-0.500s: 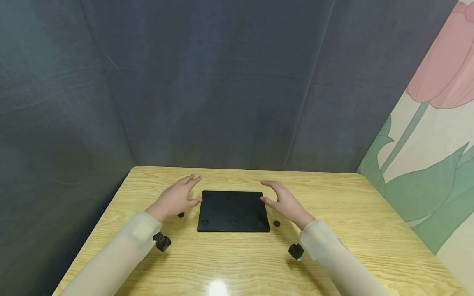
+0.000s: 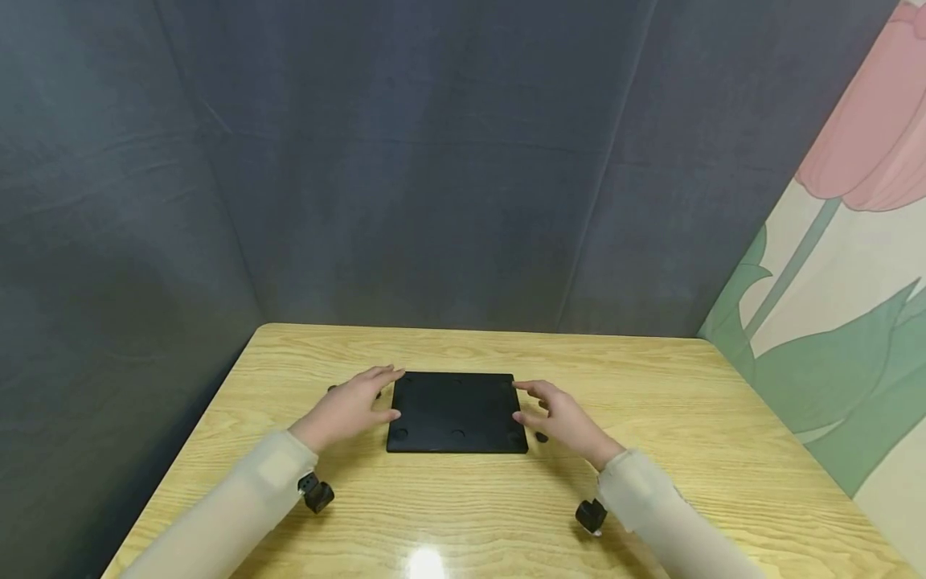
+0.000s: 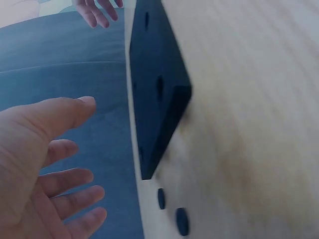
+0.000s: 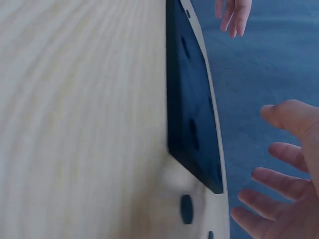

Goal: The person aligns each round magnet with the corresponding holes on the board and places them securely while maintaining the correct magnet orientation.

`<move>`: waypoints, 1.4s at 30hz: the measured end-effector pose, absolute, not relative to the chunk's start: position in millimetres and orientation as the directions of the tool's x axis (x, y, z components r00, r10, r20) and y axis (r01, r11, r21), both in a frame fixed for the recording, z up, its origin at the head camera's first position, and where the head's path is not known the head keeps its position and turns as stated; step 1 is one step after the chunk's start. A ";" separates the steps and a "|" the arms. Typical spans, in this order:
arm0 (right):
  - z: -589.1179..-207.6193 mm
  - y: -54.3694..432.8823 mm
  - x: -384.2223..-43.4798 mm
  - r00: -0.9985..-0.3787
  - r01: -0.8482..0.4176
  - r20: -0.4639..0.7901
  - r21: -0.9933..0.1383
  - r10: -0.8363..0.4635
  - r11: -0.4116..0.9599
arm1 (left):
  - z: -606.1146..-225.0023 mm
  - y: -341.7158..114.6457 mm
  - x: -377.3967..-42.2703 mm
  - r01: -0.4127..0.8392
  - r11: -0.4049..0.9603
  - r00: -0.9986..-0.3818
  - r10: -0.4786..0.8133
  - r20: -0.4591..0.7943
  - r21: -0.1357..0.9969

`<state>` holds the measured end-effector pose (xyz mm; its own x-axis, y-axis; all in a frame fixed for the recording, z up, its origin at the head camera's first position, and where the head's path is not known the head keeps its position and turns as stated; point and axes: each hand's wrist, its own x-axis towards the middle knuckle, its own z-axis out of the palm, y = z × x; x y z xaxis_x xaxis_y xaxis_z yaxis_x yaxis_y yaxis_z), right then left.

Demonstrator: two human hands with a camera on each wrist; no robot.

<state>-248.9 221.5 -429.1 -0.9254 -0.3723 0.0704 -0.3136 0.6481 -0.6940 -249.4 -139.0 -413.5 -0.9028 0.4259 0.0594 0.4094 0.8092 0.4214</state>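
A flat black board (image 2: 457, 412) with shallow round recesses lies on the wooden table. My left hand (image 2: 347, 408) hovers by its left edge, fingers spread and relaxed, holding nothing. At the right edge, my right hand (image 2: 567, 418) is held in the air with loosely bent fingers and an empty palm. Both wrist views show a gap between the board (image 3: 157, 94) and each hand. Small black discs lie beside the board: two show in the left wrist view, a nearer disc (image 3: 182, 221) and a farther one, and another disc (image 4: 186, 209) in the right wrist view.
The wooden table (image 2: 448, 515) stretches out around the board. Behind it hangs a dark blue-grey curtain (image 2: 434, 177), which also runs down the left side. A wall with a painted tulip (image 2: 854, 137) borders the right side.
Both hands have come down toward the near side of the table, and the right hand has shifted slightly right. Discs that the left hand hid are now partly visible. The board stays put.
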 end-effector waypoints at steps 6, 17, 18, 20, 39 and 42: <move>-440.5 221.2 -247.2 -0.927 -0.275 0.032 -0.736 -0.374 0.619 | -424.2 -137.4 -247.2 0.357 0.776 -0.913 0.409 0.017 0.520; -445.0 220.4 -248.8 -0.950 -0.186 -0.019 -0.765 -0.311 0.617 | -437.9 -135.4 -254.8 0.229 0.680 -0.935 0.353 -0.038 0.697; -445.2 220.3 -248.9 -0.951 -0.184 -0.020 -0.766 -0.308 0.616 | -438.4 -135.2 -255.2 0.221 0.676 -0.936 0.349 -0.041 0.703; -445.9 220.4 -249.3 -0.952 -0.184 -0.019 -0.764 -0.307 0.618 | -439.7 -134.8 -255.8 0.210 0.673 -0.938 0.342 -0.047 0.709; -453.0 217.2 -262.4 -0.967 -0.122 -0.053 -0.765 -0.251 0.633 | -445.0 -137.2 -262.6 0.158 0.666 -0.946 0.313 -0.081 0.729; -452.4 218.4 -263.2 -0.963 -0.127 -0.058 -0.763 -0.263 0.634 | -445.3 -136.8 -263.6 0.157 0.673 -0.948 0.309 -0.082 0.722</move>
